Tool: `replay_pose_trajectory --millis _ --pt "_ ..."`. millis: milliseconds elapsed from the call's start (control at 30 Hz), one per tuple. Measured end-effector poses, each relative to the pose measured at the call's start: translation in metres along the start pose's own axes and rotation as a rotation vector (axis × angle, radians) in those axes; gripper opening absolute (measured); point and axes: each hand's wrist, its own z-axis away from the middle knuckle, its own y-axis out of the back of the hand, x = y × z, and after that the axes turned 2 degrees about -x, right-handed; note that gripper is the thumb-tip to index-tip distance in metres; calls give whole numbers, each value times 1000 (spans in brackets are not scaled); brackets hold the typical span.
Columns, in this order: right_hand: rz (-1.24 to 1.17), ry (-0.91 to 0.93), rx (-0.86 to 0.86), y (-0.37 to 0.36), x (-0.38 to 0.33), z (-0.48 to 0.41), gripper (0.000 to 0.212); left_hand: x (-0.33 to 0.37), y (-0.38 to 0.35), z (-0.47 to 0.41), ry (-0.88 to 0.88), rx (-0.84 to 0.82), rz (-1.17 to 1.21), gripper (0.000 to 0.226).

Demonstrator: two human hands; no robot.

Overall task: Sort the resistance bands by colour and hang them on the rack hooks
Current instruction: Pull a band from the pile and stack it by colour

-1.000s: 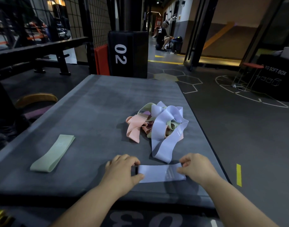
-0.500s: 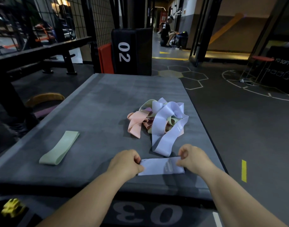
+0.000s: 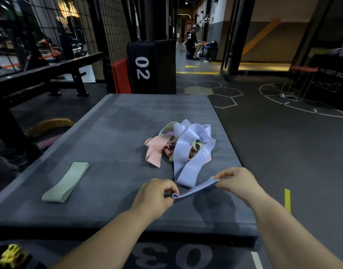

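Observation:
A flat lilac resistance band [image 3: 195, 188] is stretched between my two hands just above the grey padded box top [image 3: 112, 133]. My left hand [image 3: 157, 195] pinches its left end and my right hand [image 3: 236, 180] pinches its right end, which is higher. Behind them lies a tangled pile of bands [image 3: 182, 142]: a large lilac loop [image 3: 190, 152], a pink band [image 3: 156, 150] and pale green ones underneath. A single pale green band [image 3: 66, 181] lies flat at the box's left side. No rack hooks are in view.
A black box marked 02 [image 3: 151, 66] and a red pad [image 3: 121, 76] stand behind the box top. A black bench [image 3: 42, 72] and wire grid wall are at left. Dark gym floor [image 3: 283, 142] lies to the right. A person sits far back in the corridor [image 3: 192, 43].
The lilac band lay flat on the box top under both hands; now it is lifted off the surface, its right end raised, seen edge-on.

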Motion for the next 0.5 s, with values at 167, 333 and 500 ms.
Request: replay_pose_trajectory --millis 167,333,500 --pt "99 19 -34 3 3 0 6 -5 -14 1 -223 66 -142 24" --pt "114 33 -13 2 8 -3 13 -10 -26 2 -303 112 -163 21" --pt "257 39 18 -5 14 -6 18 -11 -28 7 -285 40 -130 27"
